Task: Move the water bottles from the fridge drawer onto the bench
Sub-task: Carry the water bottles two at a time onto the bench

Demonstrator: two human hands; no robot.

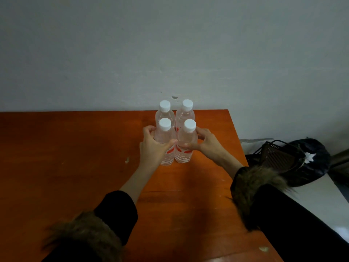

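Head view: four capped water bottles (174,133) stand upright in a tight two-by-two cluster at the counter (75,157) far edge, at 12 o'clock from the person. The left hand (154,146) grips the near-left bottle (165,142) and the right hand (204,141) the near-right bottle (186,144), fingers curled around mid-body. Full bottles are judged heavy, thin-walled and smooth; grasp at the labelled waist, not the cap.

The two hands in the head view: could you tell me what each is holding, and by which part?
The left hand grips the front-left bottle around its body; the right hand grips the front-right bottle likewise.
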